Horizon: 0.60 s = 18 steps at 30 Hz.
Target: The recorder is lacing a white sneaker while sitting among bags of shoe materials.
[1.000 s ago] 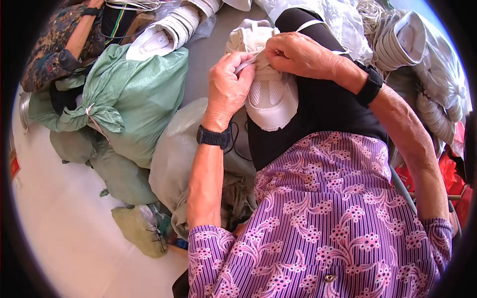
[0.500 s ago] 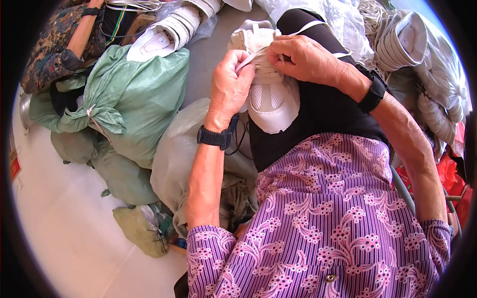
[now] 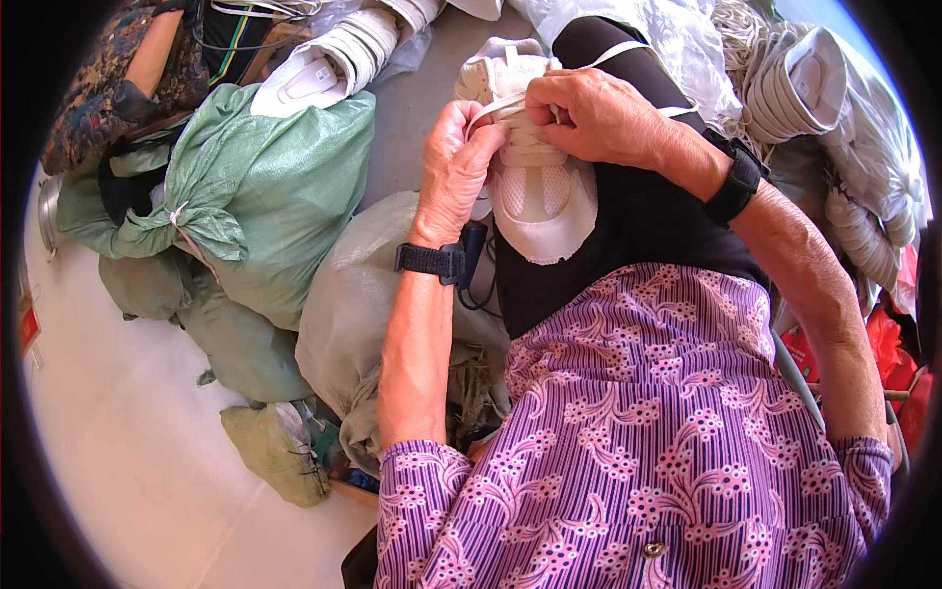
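A white shoe upper [image 3: 543, 211] without a sole lies on my black-clad thigh, its toe pointing toward me. My left hand [image 3: 459, 162] is at the left side of its lacing, thumb and fingers pinched on a white shoelace [image 3: 509, 99]. Over the right side of the lacing, my right hand [image 3: 589, 110] is closed on the lace too, its fingers curled. A loose length of the lace [image 3: 616, 51] trails from there across the thigh to the right. My fingers cover part of the eyelets.
Nested white shoe uppers [image 3: 329, 69] rest on a tied green sack [image 3: 275, 187] at left. Another stack of uppers [image 3: 800, 83] stands at right beside bundled laces [image 3: 736, 29]. A grey sack [image 3: 343, 294] is next to my left forearm. Another person's arm [image 3: 155, 54] shows at upper left.
My left hand has turned slightly at the wrist, and its forearm has shifted a little to the right. The right hand stays nearly in place. The other person's arm has moved up.
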Available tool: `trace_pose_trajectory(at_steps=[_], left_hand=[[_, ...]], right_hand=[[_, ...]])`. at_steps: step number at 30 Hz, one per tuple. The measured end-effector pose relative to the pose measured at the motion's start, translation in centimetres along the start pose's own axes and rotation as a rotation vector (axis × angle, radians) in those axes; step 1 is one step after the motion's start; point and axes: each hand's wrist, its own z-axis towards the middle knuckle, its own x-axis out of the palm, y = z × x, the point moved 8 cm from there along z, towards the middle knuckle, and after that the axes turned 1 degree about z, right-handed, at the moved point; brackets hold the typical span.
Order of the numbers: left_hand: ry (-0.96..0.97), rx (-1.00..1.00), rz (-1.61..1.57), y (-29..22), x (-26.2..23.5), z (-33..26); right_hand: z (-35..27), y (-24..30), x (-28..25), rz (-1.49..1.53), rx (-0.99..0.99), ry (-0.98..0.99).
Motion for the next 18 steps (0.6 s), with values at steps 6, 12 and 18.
trace_pose_trajectory(at_steps=[6, 12, 18], left_hand=[[0.006, -0.007, -0.031, 0.1, 0.1, 0.2], [0.029, -0.081, -0.020, 0.0, -0.2, 0.3], [0.033, 0.042, 0.023, 0.0, 0.2, -0.1]], right_hand=[[-0.7, 0.7, 0.0, 0.049, -0.193, -0.059], [-0.6, 0.1, -0.3, -0.023, -0.145, -0.065], [-0.2, -0.5, -0.2, 0.098, 0.002, -0.001]])
